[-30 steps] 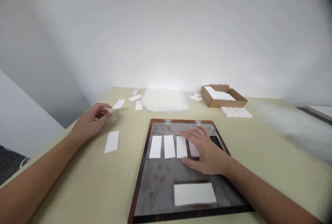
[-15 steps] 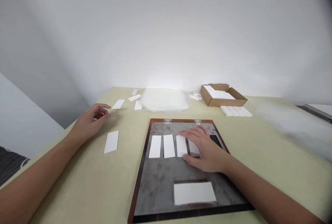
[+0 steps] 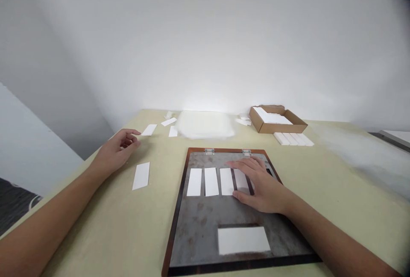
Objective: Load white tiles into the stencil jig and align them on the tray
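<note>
Head: left fingers (image 3: 130, 131) loosely parted, right fingers (image 3: 246, 167) spread; five white cards (image 3: 244, 240) on one plate (image 3: 201, 217).

A plain pale wall (image 3: 205, 46) rises behind the yellow-green surface (image 3: 339, 208). Near its back edge sits an open cardboard box (image 3: 282, 128) with white pieces (image 3: 272, 117) inside; a row of white strips (image 3: 293, 139) lies just in front. Small white scraps (image 3: 244, 121) lie just left of the box. At far left, a white panel (image 3: 28, 140) stands above dark flooring (image 3: 13, 206), where a whitish cable (image 3: 33, 202) curves.
</note>
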`<state>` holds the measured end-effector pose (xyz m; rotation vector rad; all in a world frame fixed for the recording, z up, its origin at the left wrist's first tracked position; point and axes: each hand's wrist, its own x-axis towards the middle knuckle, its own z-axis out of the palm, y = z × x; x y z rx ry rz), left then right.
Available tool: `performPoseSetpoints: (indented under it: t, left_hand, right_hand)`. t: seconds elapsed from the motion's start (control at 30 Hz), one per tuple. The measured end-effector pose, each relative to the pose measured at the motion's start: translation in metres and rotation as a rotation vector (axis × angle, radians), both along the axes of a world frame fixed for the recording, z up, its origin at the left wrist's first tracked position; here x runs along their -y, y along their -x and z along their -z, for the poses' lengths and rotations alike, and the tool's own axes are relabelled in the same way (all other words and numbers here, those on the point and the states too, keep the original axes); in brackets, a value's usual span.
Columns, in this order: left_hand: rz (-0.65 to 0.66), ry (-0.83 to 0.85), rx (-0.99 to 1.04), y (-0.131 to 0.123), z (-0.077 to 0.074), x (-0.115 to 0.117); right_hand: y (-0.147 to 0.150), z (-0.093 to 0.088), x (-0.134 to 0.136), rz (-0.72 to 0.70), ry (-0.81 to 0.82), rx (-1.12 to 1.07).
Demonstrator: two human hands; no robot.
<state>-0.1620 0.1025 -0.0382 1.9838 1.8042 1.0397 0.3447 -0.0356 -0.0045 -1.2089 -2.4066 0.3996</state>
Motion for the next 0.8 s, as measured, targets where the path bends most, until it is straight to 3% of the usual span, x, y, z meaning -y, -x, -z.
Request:
performPoseSetpoints:
  t: [0.8]
  left_hand:
    - [-0.009,0.016,0.002,-0.0028,-0.0029,0.0005]
  right_hand:
    - [-0.0004,0.0016,-0.002,-0.018,0.02,-0.001]
